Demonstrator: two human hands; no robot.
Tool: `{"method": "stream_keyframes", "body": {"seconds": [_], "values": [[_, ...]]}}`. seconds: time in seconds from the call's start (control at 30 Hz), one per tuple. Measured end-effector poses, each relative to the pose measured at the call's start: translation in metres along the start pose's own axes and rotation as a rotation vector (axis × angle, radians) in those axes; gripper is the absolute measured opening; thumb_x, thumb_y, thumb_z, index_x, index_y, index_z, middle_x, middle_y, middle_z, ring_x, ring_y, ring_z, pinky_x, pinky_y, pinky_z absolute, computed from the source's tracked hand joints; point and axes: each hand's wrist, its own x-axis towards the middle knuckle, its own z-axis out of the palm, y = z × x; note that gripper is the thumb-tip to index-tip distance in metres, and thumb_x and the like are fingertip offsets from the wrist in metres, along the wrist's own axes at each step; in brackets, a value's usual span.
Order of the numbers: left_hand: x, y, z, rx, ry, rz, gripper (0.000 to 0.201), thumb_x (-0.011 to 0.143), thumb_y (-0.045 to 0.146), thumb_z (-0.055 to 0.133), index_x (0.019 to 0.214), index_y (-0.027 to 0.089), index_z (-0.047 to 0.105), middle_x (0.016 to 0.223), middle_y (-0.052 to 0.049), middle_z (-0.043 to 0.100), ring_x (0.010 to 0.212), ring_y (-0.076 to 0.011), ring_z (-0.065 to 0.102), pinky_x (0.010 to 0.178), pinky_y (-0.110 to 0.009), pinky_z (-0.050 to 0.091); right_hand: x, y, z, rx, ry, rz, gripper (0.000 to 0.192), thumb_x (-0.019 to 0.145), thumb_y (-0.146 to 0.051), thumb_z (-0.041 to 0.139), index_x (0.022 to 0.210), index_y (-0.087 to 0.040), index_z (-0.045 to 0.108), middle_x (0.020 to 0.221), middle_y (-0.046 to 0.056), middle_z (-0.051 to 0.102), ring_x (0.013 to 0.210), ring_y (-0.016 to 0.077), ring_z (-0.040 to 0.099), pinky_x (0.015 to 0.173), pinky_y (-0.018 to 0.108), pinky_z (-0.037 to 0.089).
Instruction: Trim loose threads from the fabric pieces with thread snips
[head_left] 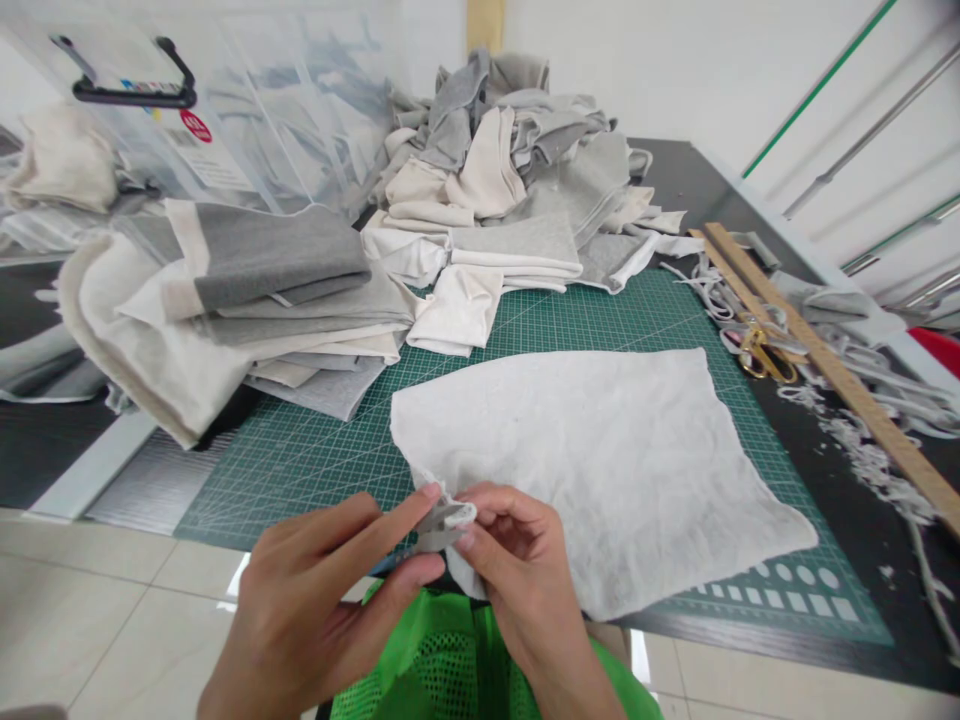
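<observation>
A pale grey piece of fabric (592, 450) lies spread on the green cutting mat (300, 470), its near left corner lifted off the mat. My right hand (521, 560) is closed, pinching that lifted edge between thumb and fingertips. In my left hand (330, 580) is a small pair of thread snips (435, 530), held between thumb and fingers with the blades pointing at the pinched edge. The blade tips meet the folded fabric; whether they cut into it cannot be seen. Most of the snips' handle is hidden by my left fingers.
Folded grey and cream fabric (300, 270) is stacked at left, with a larger fabric heap (517, 170) behind. A clear plastic bin (285, 140) stands at back left. Gold-handled scissors (761, 355), a wooden ruler (840, 380) and fabric scraps (870, 460) lie along the right side.
</observation>
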Motion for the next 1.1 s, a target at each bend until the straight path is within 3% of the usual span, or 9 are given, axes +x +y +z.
{"method": "stream_keyframes", "body": {"seconds": [0.2,0.43,0.67,1.1], "values": [[-0.0019,-0.0028,-0.0004,0.071,0.016,0.043,0.030,0.094,0.028,0.065,0.124,0.027,0.069,0.076,0.001,0.070,0.055,-0.0104,0.063,0.050,-0.024,0.049,0.0002,0.0010,0.0014,-0.061,0.024,-0.046,0.009,0.075,-0.026,0.086,0.083,-0.027,0.081,0.076,0.000,0.076,0.068,0.0119,0.065,0.064,0.022,0.053],[-0.0089,0.0016,-0.0027,0.105,0.066,0.009,0.038,0.091,0.028,0.071,0.128,0.032,0.068,0.076,0.001,0.071,0.060,-0.0132,0.066,0.059,-0.028,0.056,-0.0003,0.0025,0.0022,-0.079,0.070,-0.026,0.008,0.075,-0.026,0.086,0.081,-0.025,0.081,0.072,0.000,0.074,0.066,0.0110,0.063,0.060,0.020,0.050],[0.0002,-0.0009,0.0024,0.148,0.052,0.115,0.027,0.092,0.025,0.070,0.119,0.022,0.071,0.072,0.001,0.069,0.053,-0.0102,0.063,0.052,-0.025,0.051,0.0001,0.0009,0.0010,-0.068,0.017,-0.020,0.007,0.077,-0.025,0.084,0.083,-0.027,0.082,0.078,0.000,0.077,0.071,0.0119,0.066,0.067,0.022,0.052],[0.0000,-0.0031,0.0062,0.231,0.082,0.159,0.022,0.095,0.027,0.067,0.115,0.019,0.072,0.071,0.003,0.067,0.053,-0.0062,0.058,0.055,-0.022,0.046,0.0001,0.0003,-0.0019,-0.035,0.003,0.047,0.007,0.079,-0.031,0.083,0.085,-0.026,0.083,0.076,0.000,0.074,0.068,0.0096,0.058,0.063,0.020,0.046]]}}
